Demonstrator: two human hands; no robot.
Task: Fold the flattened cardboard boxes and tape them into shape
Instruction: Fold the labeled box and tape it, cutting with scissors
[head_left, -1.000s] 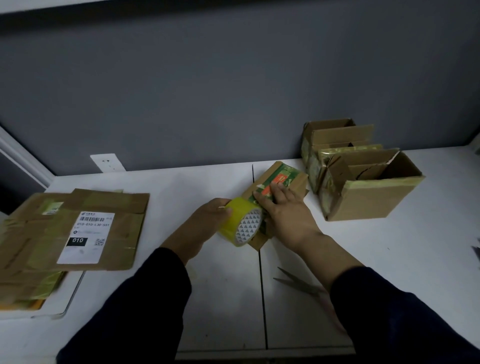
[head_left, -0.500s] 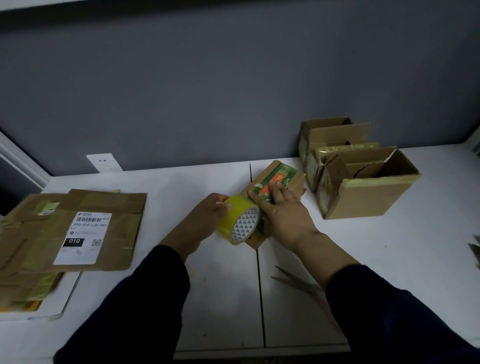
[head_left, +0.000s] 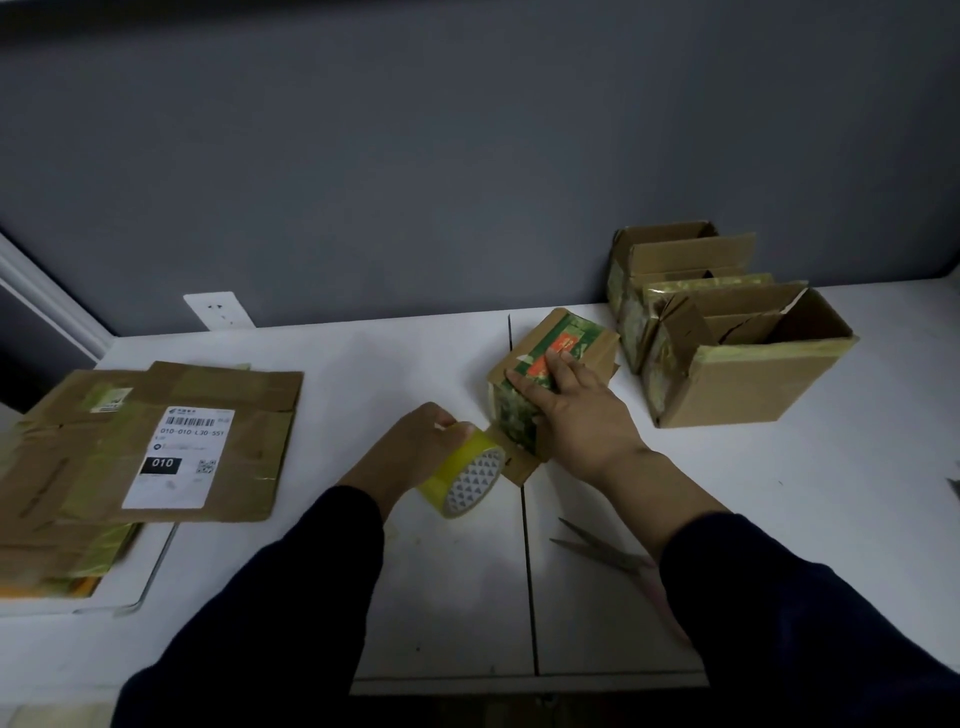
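Observation:
A small cardboard box (head_left: 582, 332) with green and orange print stands near the middle of the white table (head_left: 363, 379). My right hand (head_left: 576, 410) lies flat on its top, fingers straight, pressing it down. My left hand (head_left: 415, 441) grips a yellow tape roll (head_left: 465, 475) just in front of the box's near side. A strip of tape runs from the roll onto that side. A stack of flattened boxes (head_left: 228, 415) lies at the left, the top one bearing a white shipping label.
Two folded open boxes (head_left: 737, 384) stand at the back right against the grey wall. Scissors (head_left: 602, 551) lie on the table beside my right forearm. A wall socket (head_left: 218, 309) sits behind the table. The flat stack rests on a white tray (head_left: 135, 587).
My left hand has drawn the tape roll toward me and slightly left, away from the box. My right hand stays flat on the box top.

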